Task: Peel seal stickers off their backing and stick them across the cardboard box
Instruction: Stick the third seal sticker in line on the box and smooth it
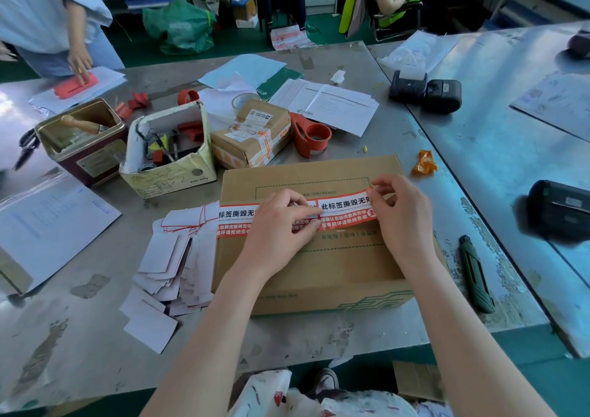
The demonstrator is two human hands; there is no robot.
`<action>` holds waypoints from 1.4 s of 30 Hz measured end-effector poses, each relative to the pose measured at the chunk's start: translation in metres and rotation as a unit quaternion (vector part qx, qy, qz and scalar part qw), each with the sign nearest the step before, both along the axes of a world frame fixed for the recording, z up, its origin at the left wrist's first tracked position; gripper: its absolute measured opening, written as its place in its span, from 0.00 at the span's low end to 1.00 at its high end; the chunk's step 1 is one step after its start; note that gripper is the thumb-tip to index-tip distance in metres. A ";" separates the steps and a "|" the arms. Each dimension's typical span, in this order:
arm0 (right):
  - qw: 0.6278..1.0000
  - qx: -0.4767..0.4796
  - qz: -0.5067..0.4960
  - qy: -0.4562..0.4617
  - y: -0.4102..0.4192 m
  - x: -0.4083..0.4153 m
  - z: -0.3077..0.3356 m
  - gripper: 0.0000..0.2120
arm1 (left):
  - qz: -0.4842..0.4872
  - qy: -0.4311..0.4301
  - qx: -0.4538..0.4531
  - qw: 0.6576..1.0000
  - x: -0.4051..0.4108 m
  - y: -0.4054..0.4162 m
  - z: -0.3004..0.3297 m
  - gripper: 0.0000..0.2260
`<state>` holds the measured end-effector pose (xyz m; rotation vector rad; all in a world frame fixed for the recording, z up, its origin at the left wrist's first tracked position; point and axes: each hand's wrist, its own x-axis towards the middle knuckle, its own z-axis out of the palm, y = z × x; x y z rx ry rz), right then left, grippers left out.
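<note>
The left hand [281, 225] covers the middle of the seal sticker [344, 207], hiding part of its print. The frame's right edge cuts off the black device [558, 212].

Cardboard box [319, 266]: brown, closed, flat before me at 12 o'clock. Seal stickers [344, 207]: red and white, two end to end across its top. Peeled white backings [172, 257]: heaped at box's 9 o'clock.

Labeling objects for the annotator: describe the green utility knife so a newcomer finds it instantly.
Start at the large cardboard box under both hands on the metal table. Look to its right, past the near corner: the utility knife lies alone there, pointing away. It is slim and dark green, unlike the crumpled orange wrapper farther back.
</note>
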<state>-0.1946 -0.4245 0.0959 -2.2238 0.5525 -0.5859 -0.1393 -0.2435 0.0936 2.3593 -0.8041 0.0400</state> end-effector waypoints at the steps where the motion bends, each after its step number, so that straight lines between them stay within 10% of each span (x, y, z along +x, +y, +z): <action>1: 1.000 -0.011 0.006 0.007 -0.001 0.001 0.000 0.07 | -0.005 -0.002 0.000 1.000 0.000 0.000 0.000 0.11; 42: 0.989 0.069 -0.107 -0.079 -0.014 -0.006 -0.001 0.06 | -0.180 -0.076 0.101 0.976 -0.017 -0.049 -0.001 0.16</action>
